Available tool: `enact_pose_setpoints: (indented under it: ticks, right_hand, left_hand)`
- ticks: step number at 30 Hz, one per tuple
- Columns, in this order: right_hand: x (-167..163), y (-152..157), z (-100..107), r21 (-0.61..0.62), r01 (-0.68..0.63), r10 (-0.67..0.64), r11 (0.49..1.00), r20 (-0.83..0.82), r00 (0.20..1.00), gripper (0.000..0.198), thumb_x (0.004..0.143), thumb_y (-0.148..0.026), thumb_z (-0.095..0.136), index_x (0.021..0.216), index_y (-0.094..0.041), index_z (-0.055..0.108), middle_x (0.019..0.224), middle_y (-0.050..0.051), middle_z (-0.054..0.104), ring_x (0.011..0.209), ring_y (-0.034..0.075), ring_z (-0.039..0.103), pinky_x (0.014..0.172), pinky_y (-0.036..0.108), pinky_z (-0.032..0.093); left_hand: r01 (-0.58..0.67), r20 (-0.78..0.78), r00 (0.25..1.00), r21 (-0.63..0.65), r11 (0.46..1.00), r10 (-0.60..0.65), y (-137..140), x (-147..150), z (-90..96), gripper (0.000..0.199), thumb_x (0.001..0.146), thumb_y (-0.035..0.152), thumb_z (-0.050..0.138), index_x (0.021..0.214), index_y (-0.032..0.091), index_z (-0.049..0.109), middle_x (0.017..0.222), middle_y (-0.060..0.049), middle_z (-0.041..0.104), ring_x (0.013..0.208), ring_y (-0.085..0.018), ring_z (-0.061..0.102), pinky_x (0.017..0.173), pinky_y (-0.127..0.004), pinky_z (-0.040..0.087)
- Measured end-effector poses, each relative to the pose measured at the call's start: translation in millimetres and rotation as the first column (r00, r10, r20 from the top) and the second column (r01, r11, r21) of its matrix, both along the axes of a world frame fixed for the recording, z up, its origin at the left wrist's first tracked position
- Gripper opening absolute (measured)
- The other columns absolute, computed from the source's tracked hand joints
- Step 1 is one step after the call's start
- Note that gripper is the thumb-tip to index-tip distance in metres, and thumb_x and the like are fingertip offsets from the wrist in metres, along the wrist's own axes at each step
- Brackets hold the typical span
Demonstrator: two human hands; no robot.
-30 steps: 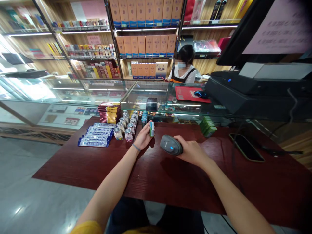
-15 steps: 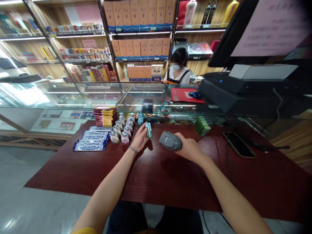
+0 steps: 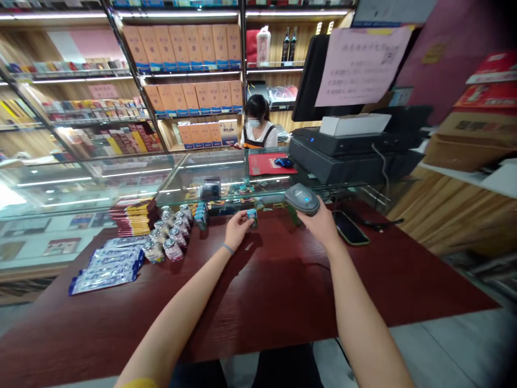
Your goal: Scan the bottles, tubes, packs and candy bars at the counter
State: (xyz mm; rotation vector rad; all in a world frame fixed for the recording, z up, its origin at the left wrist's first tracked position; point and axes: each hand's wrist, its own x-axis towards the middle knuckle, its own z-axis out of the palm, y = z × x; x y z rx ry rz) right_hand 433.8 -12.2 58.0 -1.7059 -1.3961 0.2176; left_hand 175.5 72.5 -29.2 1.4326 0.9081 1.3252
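My left hand pinches a small blue-green box between thumb and fingers, just above the dark red table. My right hand is wrapped round the handle of a grey barcode scanner, which has a blue light lit on top. Behind the scanner, some green packs are mostly hidden. A row of similar small blue-green boxes stands left of my left hand. Farther left are several small lidded jars, a stack of red and yellow packets and blue-and-white packets lying flat.
A glass counter runs along the table's far edge. A phone lies right of my right hand, near a black cable. A monitor and dark machine stand at back right. A person is behind the counter.
My view has swung to the right. The scanner in my right hand has moved right and away from the box, towards the green packs. My left hand has turned the box, still pinching it.
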Motion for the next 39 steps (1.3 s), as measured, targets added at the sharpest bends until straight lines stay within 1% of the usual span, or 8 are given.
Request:
enact_pose_setpoints:
  ticks: [5, 9, 12, 15, 22, 27, 32, 39]
  right_hand:
    - [31.7, 0.0, -2.2, 0.049, 0.122, -0.116, 0.991, -0.104, 0.988, 0.04, 0.077, -0.047, 0.067, 0.109, -0.025, 0.059, 0.085, 0.006, 0.072, 0.065, 0.024, 0.066, 0.063, 0.032, 0.049]
    - [46.7, 0.4, -6.0, 0.036, 0.209, -0.203, 0.977, -0.127, 0.971, 0.038, 0.077, -0.048, 0.065, 0.107, -0.025, 0.059, 0.079, 0.005, 0.07, 0.062, 0.023, 0.064, 0.063, 0.032, 0.049]
    - [53.2, 2.2, -10.9, 0.011, 0.227, -0.223, 0.974, -0.142, 0.964, 0.039, 0.076, -0.048, 0.066, 0.107, -0.026, 0.058, 0.077, 0.004, 0.069, 0.063, 0.024, 0.065, 0.062, 0.032, 0.048]
    - [56.3, 3.6, -14.8, 0.022, 0.248, -0.241, 0.968, -0.176, 0.954, 0.04, 0.075, -0.049, 0.068, 0.106, -0.026, 0.058, 0.078, 0.004, 0.069, 0.064, 0.025, 0.066, 0.061, 0.032, 0.049]
    - [59.7, 2.2, -17.0, 0.136, 0.208, -0.176, 0.969, -0.218, 0.96, 0.038, 0.076, -0.046, 0.069, 0.106, -0.025, 0.06, 0.081, 0.006, 0.073, 0.074, 0.028, 0.071, 0.065, 0.034, 0.052]
    - [60.2, 2.5, -18.1, 0.142, 0.203, -0.17, 0.969, -0.215, 0.962, 0.035, 0.077, -0.046, 0.068, 0.105, -0.026, 0.06, 0.082, 0.005, 0.074, 0.077, 0.029, 0.073, 0.065, 0.035, 0.054]
    - [59.6, 3.3, -19.8, 0.126, 0.178, -0.149, 0.976, -0.208, 0.967, 0.039, 0.079, -0.046, 0.066, 0.111, -0.026, 0.059, 0.084, 0.005, 0.075, 0.075, 0.028, 0.073, 0.064, 0.035, 0.054]
    - [57.0, 4.4, -19.9, 0.132, 0.163, -0.139, 0.978, -0.179, 0.974, 0.038, 0.08, -0.046, 0.066, 0.112, -0.026, 0.06, 0.088, 0.006, 0.075, 0.081, 0.029, 0.073, 0.066, 0.036, 0.056]
  left_hand:
    - [-0.046, -0.097, 0.994, 0.066, 0.997, 0.052, 27.0, 65.4, -3.0, 0.026, 0.076, 0.019, 0.077, 0.102, 0.02, 0.074, 0.09, -0.003, 0.075, 0.082, -0.018, 0.067, 0.087, -0.034, 0.054]
    - [-0.067, -0.099, 0.993, 0.059, 0.996, 0.072, 45.8, 112.1, -8.7, 0.027, 0.077, 0.012, 0.074, 0.103, 0.018, 0.071, 0.091, -0.004, 0.073, 0.082, -0.018, 0.067, 0.086, -0.034, 0.054]
    - [-0.09, -0.093, 0.991, 0.033, 0.995, 0.093, 58.0, 139.3, -15.4, 0.032, 0.077, 0.01, 0.075, 0.107, 0.017, 0.067, 0.093, -0.005, 0.072, 0.086, -0.019, 0.068, 0.087, -0.034, 0.054]
    - [-0.132, -0.13, 0.982, 0.028, 0.991, 0.135, 68.0, 157.0, -22.0, 0.028, 0.078, 0.01, 0.075, 0.103, 0.018, 0.064, 0.096, -0.006, 0.072, 0.09, -0.02, 0.069, 0.09, -0.035, 0.054]
    - [-0.191, -0.239, 0.947, 0.116, 0.975, 0.214, 74.1, 173.6, -27.3, 0.018, 0.084, 0.014, 0.071, 0.101, 0.019, 0.066, 0.1, -0.006, 0.071, 0.097, -0.021, 0.069, 0.095, -0.035, 0.052]
    - [-0.278, -0.302, 0.898, 0.177, 0.944, 0.321, 70.6, 178.0, -27.1, 0.021, 0.084, 0.015, 0.072, 0.104, 0.019, 0.067, 0.101, -0.006, 0.067, 0.09, -0.019, 0.066, 0.091, -0.034, 0.052]
    - [-0.293, -0.284, 0.902, 0.151, 0.944, 0.325, 72.1, 179.2, -28.9, 0.019, 0.083, 0.014, 0.072, 0.098, 0.019, 0.062, 0.093, -0.004, 0.066, 0.085, -0.018, 0.065, 0.085, -0.032, 0.051]
    - [-0.27, -0.244, 0.923, 0.138, 0.953, 0.297, 69.2, 172.7, -26.7, 0.02, 0.081, 0.01, 0.072, 0.094, 0.019, 0.059, 0.094, -0.004, 0.065, 0.083, -0.018, 0.065, 0.085, -0.033, 0.051]
